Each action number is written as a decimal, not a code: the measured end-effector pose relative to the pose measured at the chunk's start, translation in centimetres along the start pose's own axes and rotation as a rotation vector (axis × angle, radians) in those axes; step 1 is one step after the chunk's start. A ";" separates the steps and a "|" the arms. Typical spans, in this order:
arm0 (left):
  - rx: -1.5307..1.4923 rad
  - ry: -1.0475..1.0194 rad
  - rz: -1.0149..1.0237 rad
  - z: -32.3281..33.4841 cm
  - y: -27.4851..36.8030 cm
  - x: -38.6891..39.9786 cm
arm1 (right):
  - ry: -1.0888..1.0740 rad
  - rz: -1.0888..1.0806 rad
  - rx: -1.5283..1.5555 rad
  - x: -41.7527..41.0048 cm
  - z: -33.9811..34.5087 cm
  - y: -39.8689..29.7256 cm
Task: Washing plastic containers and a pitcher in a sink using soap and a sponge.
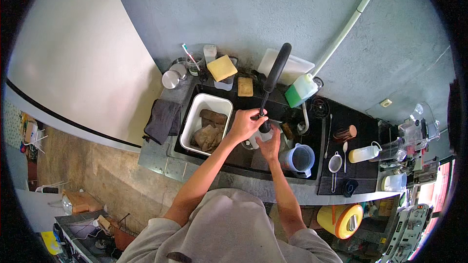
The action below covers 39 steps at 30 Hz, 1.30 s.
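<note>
Over the black sink (252, 164), my left hand (246, 124) has its fingers closed on the thin neck of the black pull-down faucet (278, 67), just above its dark spray head (264, 127). My right hand (270, 144) is below and to the right, its thumb and fingers around a translucent plastic container (260, 139) under the spray head. The hands and faucet partly hide that container. Left of my hands, a white plastic tub (185, 140) holds brown wet-looking cloths (210, 135). A bluish measuring jug (299, 159) stands in the sink to the right.
A bottle of green liquid (301, 89), a brown sponge (245, 86) and a yellow sponge (222, 68) are behind the sink. Dark cloths (162, 120) lie at left. A strainer (335, 162), spoon (345, 151) and squeeze bottle (363, 153) lie on the black mat (329, 186) at right.
</note>
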State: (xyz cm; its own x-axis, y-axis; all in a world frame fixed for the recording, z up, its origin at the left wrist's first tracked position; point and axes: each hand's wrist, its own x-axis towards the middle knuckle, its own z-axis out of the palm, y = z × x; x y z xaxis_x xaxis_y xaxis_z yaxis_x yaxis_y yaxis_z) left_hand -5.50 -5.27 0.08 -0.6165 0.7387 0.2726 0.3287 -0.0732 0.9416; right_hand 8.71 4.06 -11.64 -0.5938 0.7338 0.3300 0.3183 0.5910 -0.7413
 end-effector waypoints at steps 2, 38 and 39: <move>0.023 -0.008 0.004 0.1 0.4 0.1 | -0.030 0.074 0.105 0.0 0.4 1.3; 0.021 0.016 0.016 0.1 -0.2 0.0 | -0.119 0.162 0.116 0.2 1.1 1.7; 0.021 0.014 0.017 0.1 0.0 0.0 | -0.129 0.250 0.241 0.3 1.0 1.9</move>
State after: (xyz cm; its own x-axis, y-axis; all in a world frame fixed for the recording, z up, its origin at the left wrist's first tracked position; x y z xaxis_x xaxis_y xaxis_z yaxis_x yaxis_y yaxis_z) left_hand -5.44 -5.18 0.03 -0.6208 0.7279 0.2910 0.3537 -0.0712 0.9327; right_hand 8.40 5.10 -13.55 -0.6126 0.7884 0.0561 0.2915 0.2913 -0.9112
